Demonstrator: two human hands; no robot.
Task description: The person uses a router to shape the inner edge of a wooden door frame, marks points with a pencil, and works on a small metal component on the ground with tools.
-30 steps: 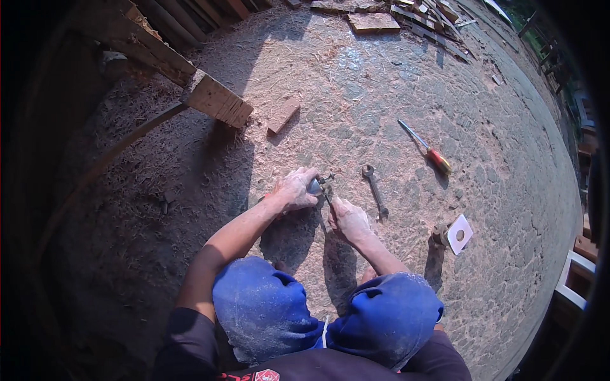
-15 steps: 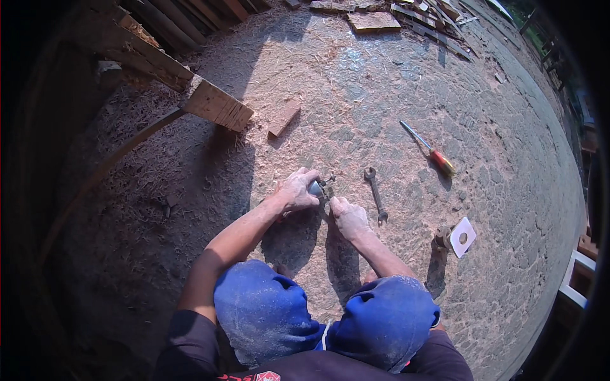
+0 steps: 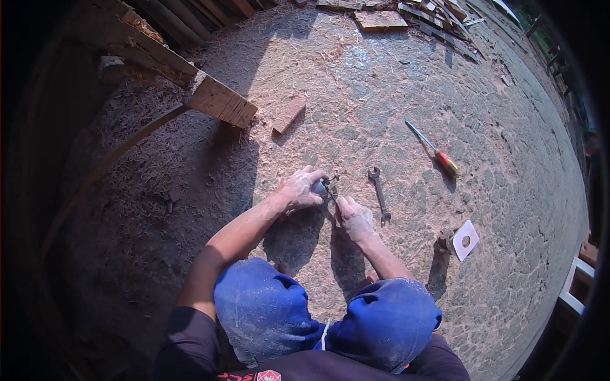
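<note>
My left hand (image 3: 301,188) is closed around a bluish-grey rounded tool body (image 3: 319,188) with dark metal parts at its end. Close by on its right, my right hand (image 3: 356,217) grips a slim dark metal tool, whose tip reaches to those metal parts. The fingers hide most of that slim tool, so its kind is unclear. An open-ended wrench (image 3: 379,194) lies on the ground just right of my right hand. Farther out rests a screwdriver (image 3: 433,150) with a red and yellow handle.
At the right stands a dark part with a white square plate (image 3: 466,240) that has a round hole. A small wood block (image 3: 289,115) lies ahead. A thick timber beam (image 3: 222,103) juts in from the left. Scrap boards (image 3: 381,21) are piled at the far side.
The view has shifted slightly, so the ground things appear a little farther right. Both hands keep their holds, with only a small shift between the tool body and the slim tool.
</note>
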